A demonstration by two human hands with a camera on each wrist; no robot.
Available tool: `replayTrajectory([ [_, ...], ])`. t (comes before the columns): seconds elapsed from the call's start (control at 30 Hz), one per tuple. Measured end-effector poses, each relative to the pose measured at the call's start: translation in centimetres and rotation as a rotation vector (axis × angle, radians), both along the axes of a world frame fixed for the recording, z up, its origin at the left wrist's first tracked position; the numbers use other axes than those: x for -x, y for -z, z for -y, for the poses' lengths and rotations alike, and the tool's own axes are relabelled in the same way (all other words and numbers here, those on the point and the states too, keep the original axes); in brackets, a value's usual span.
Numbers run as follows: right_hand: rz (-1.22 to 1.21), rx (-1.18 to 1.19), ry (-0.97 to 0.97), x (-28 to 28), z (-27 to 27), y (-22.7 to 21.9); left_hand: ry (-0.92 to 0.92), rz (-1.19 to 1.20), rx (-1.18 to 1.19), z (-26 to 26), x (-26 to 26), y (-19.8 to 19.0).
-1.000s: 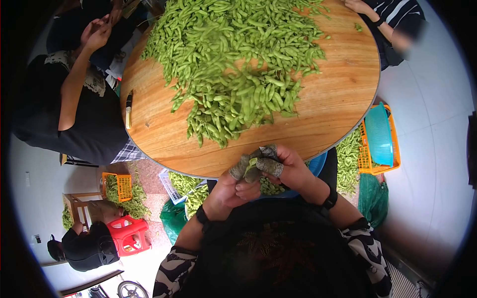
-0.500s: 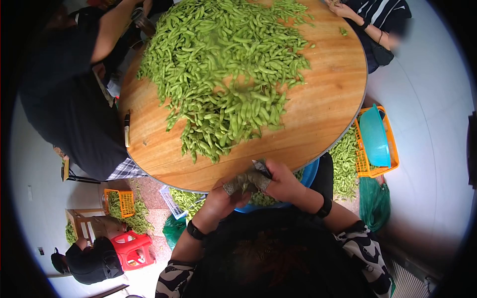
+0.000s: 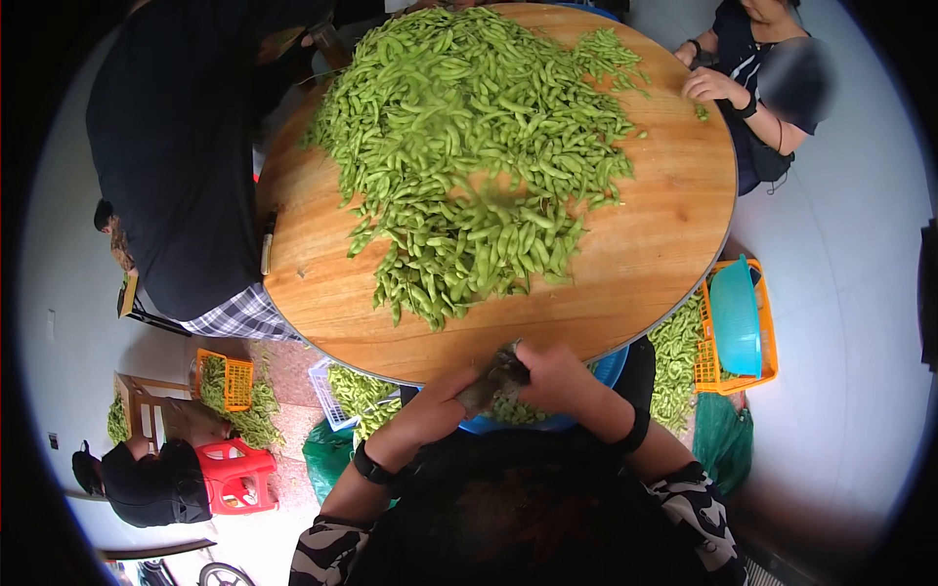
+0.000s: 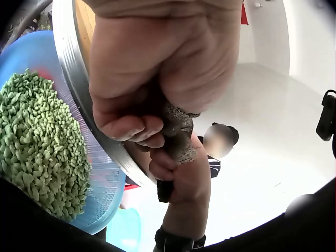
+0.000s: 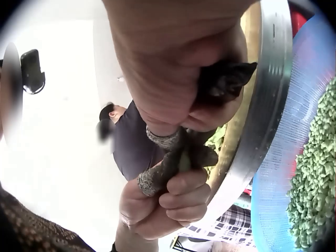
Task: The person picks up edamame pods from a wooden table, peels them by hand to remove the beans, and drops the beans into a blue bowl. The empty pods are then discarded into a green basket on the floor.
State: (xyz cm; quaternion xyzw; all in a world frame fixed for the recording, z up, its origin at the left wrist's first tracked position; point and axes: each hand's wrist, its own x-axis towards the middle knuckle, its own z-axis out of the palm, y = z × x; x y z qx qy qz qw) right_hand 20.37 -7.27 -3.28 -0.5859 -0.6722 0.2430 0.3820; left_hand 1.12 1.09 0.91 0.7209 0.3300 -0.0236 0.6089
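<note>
Left hand point(image 3: 436, 402) pinches a green pod point(image 5: 185, 160), right hand point(image 3: 565, 383) clasps a dark object point(image 5: 224, 81); working low over the near basket point(image 4: 106, 194) should catch beans point(image 4: 42, 149).

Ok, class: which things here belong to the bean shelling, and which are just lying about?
Shelling:
- left hand, right hand
- finger covers
- bean pods
- table
- blue basket
- shelled beans

Apparently lying about:
- pen-like object
- turquoise basin
- green bag
</note>
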Motion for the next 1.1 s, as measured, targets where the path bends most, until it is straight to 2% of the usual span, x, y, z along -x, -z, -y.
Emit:
replayTrajectory([
  [0.03,0.121,0.041,0.016,0.4,0.0,0.0,-0.010,0.009,-0.001,0.3,0.0,-0.1],
  [0.1,0.155,0.052,0.042,1.3,0.1,-0.4,-0.083,-0.022,-0.157,1.0,0.0,-0.6],
  [0.13,0.182,0.063,0.079,1.7,0.3,-0.6,-0.098,-0.016,-0.156,1.1,0.5,-0.4],
  [0.2,0.197,0.019,0.064,1.8,0.7,-0.9,-0.307,0.069,-0.328,1.2,1.4,0.6],
  [0.23,0.204,-0.022,0.064,1.8,0.8,-1.2,-0.323,0.074,-0.326,1.1,1.6,1.1],
  [0.3,0.136,-0.085,0.018,1.9,1.3,-1.9,-0.368,0.230,-0.209,0.9,1.8,2.0],
  [0.37,0.070,-0.142,-0.023,1.9,1.2,-2.7,-0.335,0.231,-0.224,1.0,1.6,2.1],
  [0.43,0.004,-0.170,0.156,2.3,0.8,-3.3,-0.295,0.234,-0.237,1.0,1.1,1.7],
  [0.5,0.016,-0.149,0.161,2.0,0.5,-2.3,-0.311,0.128,-0.012,0.8,0.5,0.8],
  [0.53,0.017,-0.129,0.172,1.9,0.3,-1.9,-0.313,0.139,-0.008,0.8,0.3,0.9],
  [0.6,0.040,-0.085,0.171,1.8,0.5,-1.6,-0.427,0.251,0.205,0.8,0.0,1.2],
  [0.63,0.052,-0.041,0.170,1.8,0.6,-1.5,-0.425,0.257,0.211,0.9,-0.1,1.7],
  [0.7,0.077,0.008,0.169,1.9,0.6,-1.1,-0.361,0.313,-0.132,1.1,-0.3,2.8],
  [0.73,0.094,0.054,0.167,2.0,0.6,-1.0,-0.360,0.316,-0.127,1.2,-0.4,2.9],
  [0.8,0.137,0.088,0.164,2.2,0.7,-1.8,-0.312,0.261,-0.385,1.5,-0.7,2.8],
  [0.93,0.200,0.084,0.139,2.3,0.6,-1.6,-0.313,0.345,-0.403,1.6,-0.8,2.5],
  [1.1,0.206,0.071,0.198,3.6,0.4,-1.3,-0.280,0.292,-0.502,1.7,-0.3,3.2],
])
